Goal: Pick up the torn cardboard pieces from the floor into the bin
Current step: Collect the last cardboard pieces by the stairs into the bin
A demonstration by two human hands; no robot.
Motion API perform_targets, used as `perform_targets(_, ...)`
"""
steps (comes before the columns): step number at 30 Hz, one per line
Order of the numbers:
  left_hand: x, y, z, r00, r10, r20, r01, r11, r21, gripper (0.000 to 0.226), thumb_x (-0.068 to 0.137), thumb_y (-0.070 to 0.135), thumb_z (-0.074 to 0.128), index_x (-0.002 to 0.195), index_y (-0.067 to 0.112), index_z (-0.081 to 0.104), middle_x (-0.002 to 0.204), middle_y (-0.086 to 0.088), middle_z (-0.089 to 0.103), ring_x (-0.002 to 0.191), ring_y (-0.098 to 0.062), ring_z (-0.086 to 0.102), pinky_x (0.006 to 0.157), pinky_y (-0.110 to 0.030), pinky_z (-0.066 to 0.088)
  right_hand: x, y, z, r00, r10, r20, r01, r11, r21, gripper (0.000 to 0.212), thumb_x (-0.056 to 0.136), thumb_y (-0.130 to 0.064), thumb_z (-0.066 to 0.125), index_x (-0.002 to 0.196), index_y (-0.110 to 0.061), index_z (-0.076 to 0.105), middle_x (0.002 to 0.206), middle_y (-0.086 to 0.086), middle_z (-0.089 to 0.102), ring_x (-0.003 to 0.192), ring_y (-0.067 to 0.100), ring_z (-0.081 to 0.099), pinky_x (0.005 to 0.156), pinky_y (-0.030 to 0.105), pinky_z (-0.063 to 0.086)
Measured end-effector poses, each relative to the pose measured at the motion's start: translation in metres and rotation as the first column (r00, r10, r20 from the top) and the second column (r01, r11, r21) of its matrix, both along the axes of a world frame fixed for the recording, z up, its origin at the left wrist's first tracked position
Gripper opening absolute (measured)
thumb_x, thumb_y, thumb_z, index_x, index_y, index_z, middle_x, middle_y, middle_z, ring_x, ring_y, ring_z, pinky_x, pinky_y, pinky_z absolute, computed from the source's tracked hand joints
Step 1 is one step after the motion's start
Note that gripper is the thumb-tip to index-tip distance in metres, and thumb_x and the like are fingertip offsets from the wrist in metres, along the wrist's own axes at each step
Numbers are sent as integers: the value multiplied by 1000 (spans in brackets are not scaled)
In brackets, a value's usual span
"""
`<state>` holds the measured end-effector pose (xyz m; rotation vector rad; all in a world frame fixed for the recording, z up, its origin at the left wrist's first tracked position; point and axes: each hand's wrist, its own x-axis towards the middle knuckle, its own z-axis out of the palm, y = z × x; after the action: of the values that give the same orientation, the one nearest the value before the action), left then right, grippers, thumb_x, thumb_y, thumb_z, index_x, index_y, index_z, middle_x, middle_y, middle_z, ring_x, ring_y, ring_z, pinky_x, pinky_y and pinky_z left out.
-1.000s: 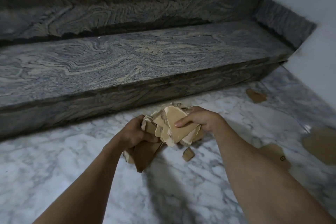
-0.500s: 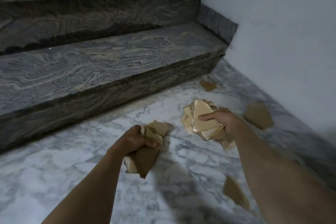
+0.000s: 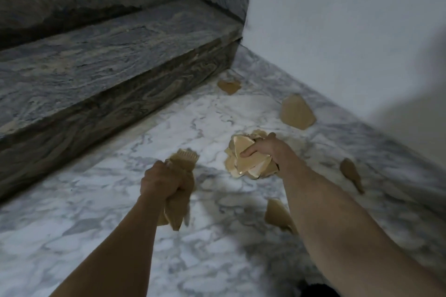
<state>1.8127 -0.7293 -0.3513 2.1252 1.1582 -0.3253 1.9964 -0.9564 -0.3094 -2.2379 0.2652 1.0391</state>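
The left hand (image 3: pixel 162 179) is gripping a folded brown strip of torn cardboard (image 3: pixel 179 196), fingers curled tightly round it, above the white grey-veined marble floor (image 3: pixel 96 236). The right hand (image 3: pixel 266 150) is clutching a thick tan bundle of torn cardboard pieces (image 3: pixel 246 160), thumb pressing on the top sheet. Four loose brown cardboard scraps are lying on the floor: one by the foot of the dark swirled granite step (image 3: pixel 108 55) at (image 3: pixel 229 86), a larger one near the pale wall (image 3: pixel 337 19) at (image 3: pixel 297 112), one right of the forearm (image 3: pixel 351 172), and one beside the right forearm (image 3: pixel 277 216).
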Motion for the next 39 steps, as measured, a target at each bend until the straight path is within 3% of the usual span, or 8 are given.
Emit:
perform_targets(6,9,9,-4,999,-21,-28,19,998,-64,42,91,43,62,112,7,59,106,-14,62,100,-34,63,88,-40,55,6,13,-6,989,137,62,-110,940,-324,125,54,-50,94,152,-16,24,158,19,17,142,36,24,107,42,34)
perform_targets(12,39,-8,12,997,12,80,21,914,-405,48,55,32,86,93,3,76,95,-20,74,87,-37,71,74,-55,62,-7,-2,-6,994,20,109,-4,990,-143,118,57,-35,96,150,-8,28,148,13,42,134,34,45,97,38,47)
perform_targets(17,49,-52,35,966,-255,52,260,955,-143,39,84,35,73,112,10,69,113,-14,68,104,-33,64,79,-32,52,-26,-43,21,972,-205,111,191,973,128,92,49,-27,99,127,-10,54,124,5,64,108,24,61,69,30,50)
perform_targets(20,45,-67,38,948,-319,17,320,947,-21,41,90,33,65,124,11,62,124,-15,55,108,-37,61,84,-36,50,-56,-75,35,991,-134,-19,136,986,95,108,45,-52,91,136,-13,48,131,3,57,117,23,58,79,31,47)
perform_targets(24,36,-76,37,963,-271,-8,270,962,-43,53,94,39,61,138,14,46,134,-15,36,113,-43,57,93,-44,46,-110,-93,0,996,61,-59,-55,994,97,22,97,-39,52,97,-17,55,85,5,67,70,16,71,64,22,55)
perform_targets(28,39,-79,32,973,-231,-14,231,972,-34,55,94,40,60,140,15,44,132,-14,38,115,-43,54,95,-46,45,-140,-100,-22,982,184,32,-179,977,-115,73,79,-35,77,142,-22,42,134,10,55,119,29,56,92,33,44)
perform_targets(34,40,-91,36,968,-250,-19,251,962,112,48,95,41,57,128,6,53,129,-17,55,116,-40,58,97,-45,47,-133,-90,-20,983,171,65,-154,966,-206,83,53,-30,94,123,-19,51,129,7,33,124,29,34,95,41,47)
perform_targets(39,40,-107,43,981,-196,-1,193,965,180,37,95,40,57,114,9,61,112,-17,69,108,-38,64,90,-41,49,-124,-101,-25,990,139,28,-137,989,-55,64,53,-30,93,96,-24,46,101,-3,55,101,24,58,75,34,45)
